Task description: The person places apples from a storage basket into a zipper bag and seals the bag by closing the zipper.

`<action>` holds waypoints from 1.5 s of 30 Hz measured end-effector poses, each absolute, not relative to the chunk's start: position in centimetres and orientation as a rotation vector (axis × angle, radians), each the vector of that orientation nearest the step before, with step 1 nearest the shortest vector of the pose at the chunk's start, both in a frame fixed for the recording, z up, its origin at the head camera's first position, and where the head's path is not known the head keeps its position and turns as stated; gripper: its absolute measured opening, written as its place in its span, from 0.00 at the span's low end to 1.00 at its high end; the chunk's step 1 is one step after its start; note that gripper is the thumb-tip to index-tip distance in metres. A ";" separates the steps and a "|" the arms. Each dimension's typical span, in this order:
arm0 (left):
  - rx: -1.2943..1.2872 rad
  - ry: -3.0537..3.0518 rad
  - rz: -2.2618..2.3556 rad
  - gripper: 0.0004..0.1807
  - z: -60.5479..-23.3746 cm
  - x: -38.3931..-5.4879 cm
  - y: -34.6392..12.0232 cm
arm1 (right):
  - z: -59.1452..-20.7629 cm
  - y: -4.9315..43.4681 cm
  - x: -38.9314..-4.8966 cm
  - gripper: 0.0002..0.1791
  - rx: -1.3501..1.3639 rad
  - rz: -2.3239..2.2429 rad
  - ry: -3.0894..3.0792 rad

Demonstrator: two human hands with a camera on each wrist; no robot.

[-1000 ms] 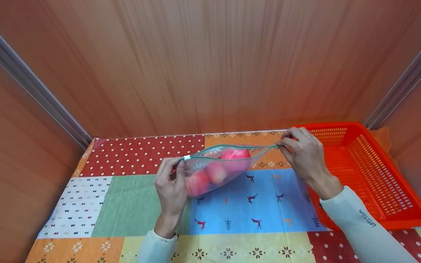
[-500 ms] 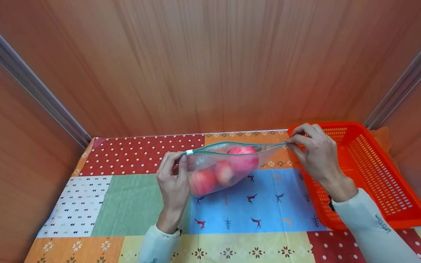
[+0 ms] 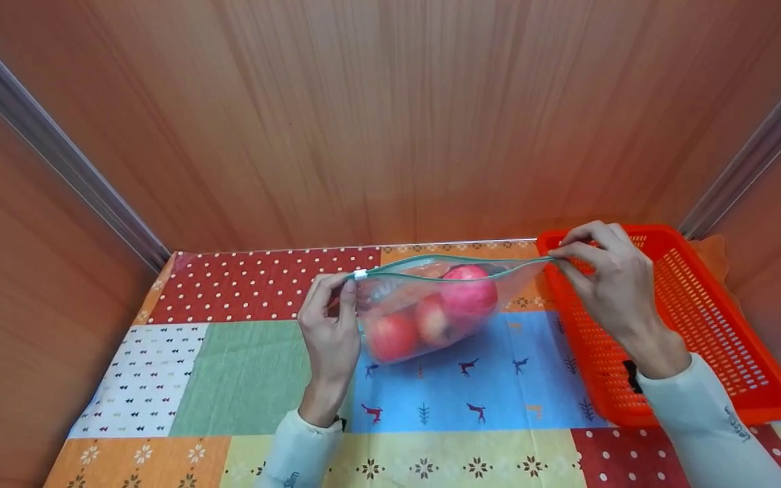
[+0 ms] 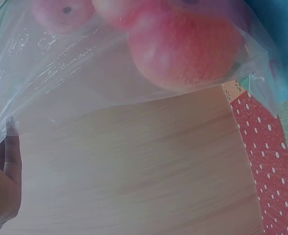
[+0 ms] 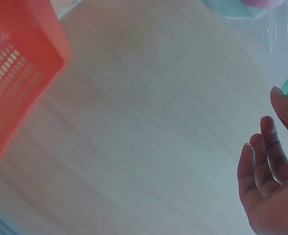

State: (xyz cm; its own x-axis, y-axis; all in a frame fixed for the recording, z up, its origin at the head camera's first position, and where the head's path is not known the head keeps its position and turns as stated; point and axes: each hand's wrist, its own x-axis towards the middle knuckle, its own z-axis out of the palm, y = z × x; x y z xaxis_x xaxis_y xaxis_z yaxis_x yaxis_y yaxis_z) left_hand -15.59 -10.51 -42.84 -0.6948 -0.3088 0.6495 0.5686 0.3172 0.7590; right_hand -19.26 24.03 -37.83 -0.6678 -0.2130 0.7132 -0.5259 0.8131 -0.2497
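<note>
A clear zip bag (image 3: 526,276) with a green zip strip hangs between my two hands above the blue cloth patch. My left hand (image 3: 329,339) pinches its top left corner, beside the white slider (image 3: 361,274). The right end of the strip is pinched between thumb and forefinger of my right hand (image 3: 617,291). Between the hands the mouth of the bag gapes. Inside lie a red apple (image 3: 392,337), a red-and-cream fruit (image 3: 433,318) and a larger pink round fruit (image 3: 470,291). The left wrist view shows a red fruit (image 4: 183,49) through the plastic.
An orange-red plastic basket (image 3: 743,339) stands on the right, under my right forearm, with a small black thing (image 3: 632,376) in it. Patchwork cloth (image 3: 248,379) covers the table. Wood-grain panels (image 3: 390,135) rise behind and at both sides.
Both hands have moved right and slightly up, carrying the bag with them. My right hand has travelled farther, so the zip strip is stretched wider. The fruits have shifted right with the bag.
</note>
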 end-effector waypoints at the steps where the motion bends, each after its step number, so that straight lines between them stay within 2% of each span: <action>1: -0.233 -1.828 -1.481 0.07 -42.8 -15.6 -10.4 | -37.7 24.1 -19.2 0.08 0.540 0.581 -2.291; 45: -0.318 -1.769 -1.701 0.07 -39.8 -16.5 -8.5 | -34.1 26.5 -17.1 0.10 0.466 0.674 -2.197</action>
